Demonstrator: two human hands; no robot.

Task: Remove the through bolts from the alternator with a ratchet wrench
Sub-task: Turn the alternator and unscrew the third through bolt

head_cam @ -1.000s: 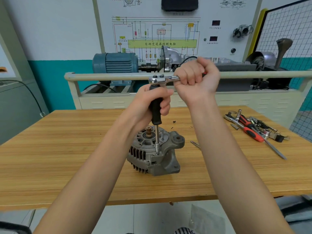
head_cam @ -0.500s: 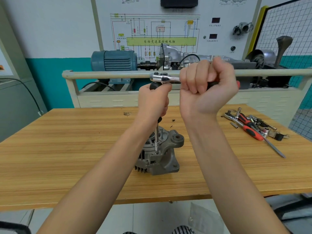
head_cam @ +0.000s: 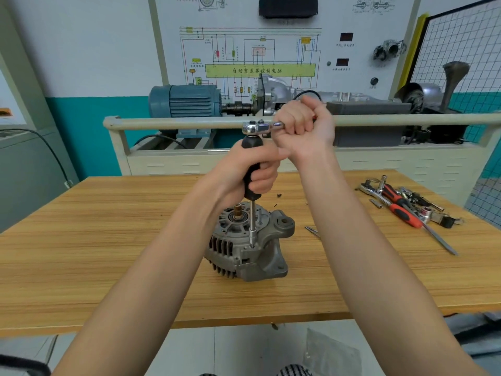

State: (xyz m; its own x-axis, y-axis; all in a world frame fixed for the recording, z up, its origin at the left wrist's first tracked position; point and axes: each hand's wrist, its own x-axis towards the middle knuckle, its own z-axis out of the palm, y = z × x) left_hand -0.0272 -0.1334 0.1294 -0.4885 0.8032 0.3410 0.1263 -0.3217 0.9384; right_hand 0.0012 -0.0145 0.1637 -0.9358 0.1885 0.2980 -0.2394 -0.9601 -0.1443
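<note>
Alternator (head_cam: 248, 244) sits below left hand (head_cam: 250, 172) gripping extension handle (head_cam: 252, 169).

bright, even light — edges warped

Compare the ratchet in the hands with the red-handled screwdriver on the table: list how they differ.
The ratchet wrench is held up level in the right hand; the red-handled screwdriver lies flat and untouched on the table. The ratchet drives a black-handled extension, gripped by the left hand, down onto the alternator; the screwdriver lies among loose tools. Both have shiny metal parts.
</note>
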